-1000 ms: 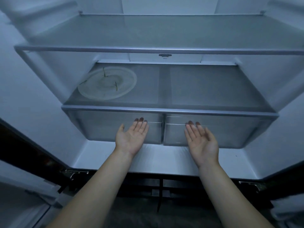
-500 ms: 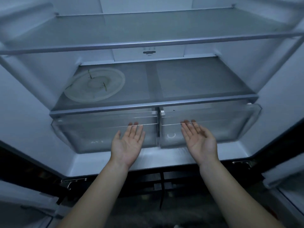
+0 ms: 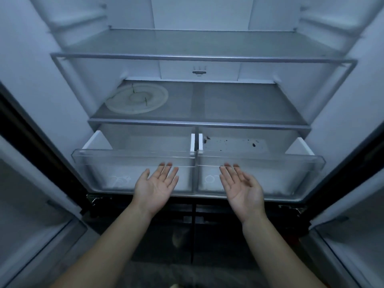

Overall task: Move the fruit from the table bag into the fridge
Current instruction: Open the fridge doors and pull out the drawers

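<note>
Our left hand (image 3: 155, 187) and right hand (image 3: 242, 189) (both flat, palms up) lie under the drawers' (image 3: 133, 157) lips; we should pull evenly, slowly.

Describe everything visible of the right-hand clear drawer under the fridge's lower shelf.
The right clear plastic crisper drawer sits pulled partway out under the lower glass shelf, beside its twin left drawer. Transparent lipped front, white side walls, round front emblem, dark specks on its floor, nothing else seen inside. Fingertips of the palm-up right hand show through the lip, seemingly touching.
</note>
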{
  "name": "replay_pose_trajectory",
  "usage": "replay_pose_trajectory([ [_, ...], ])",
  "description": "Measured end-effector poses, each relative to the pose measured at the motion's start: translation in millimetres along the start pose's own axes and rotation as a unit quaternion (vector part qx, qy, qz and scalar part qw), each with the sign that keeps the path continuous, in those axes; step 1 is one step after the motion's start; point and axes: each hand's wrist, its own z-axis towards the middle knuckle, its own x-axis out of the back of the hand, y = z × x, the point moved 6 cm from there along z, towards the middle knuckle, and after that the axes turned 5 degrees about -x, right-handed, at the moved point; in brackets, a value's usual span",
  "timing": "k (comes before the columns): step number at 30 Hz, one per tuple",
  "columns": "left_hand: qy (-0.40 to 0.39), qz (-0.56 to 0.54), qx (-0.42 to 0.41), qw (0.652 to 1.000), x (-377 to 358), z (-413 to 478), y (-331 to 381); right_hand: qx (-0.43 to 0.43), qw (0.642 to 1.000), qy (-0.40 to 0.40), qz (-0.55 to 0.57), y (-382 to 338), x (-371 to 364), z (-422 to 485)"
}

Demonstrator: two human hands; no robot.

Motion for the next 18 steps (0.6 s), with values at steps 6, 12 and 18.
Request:
replay_pose_trajectory([
  [6, 0.021, 0.004, -0.030, 0.999, 4, -27, -14, -0.028, 0.999, -0.006, -0.017, -3, 3, -19],
  [12, 0.028, 0.004, -0.031, 0.999, 9, -50, -22, -0.030, 0.999, 0.005, -0.028, 3, 11, -42],
  [18, 0.024, -0.001, -0.025, 0.999, 20, -61, -20, -0.021, 0.999, 0.025, -0.017, 4, 12, -54],
])
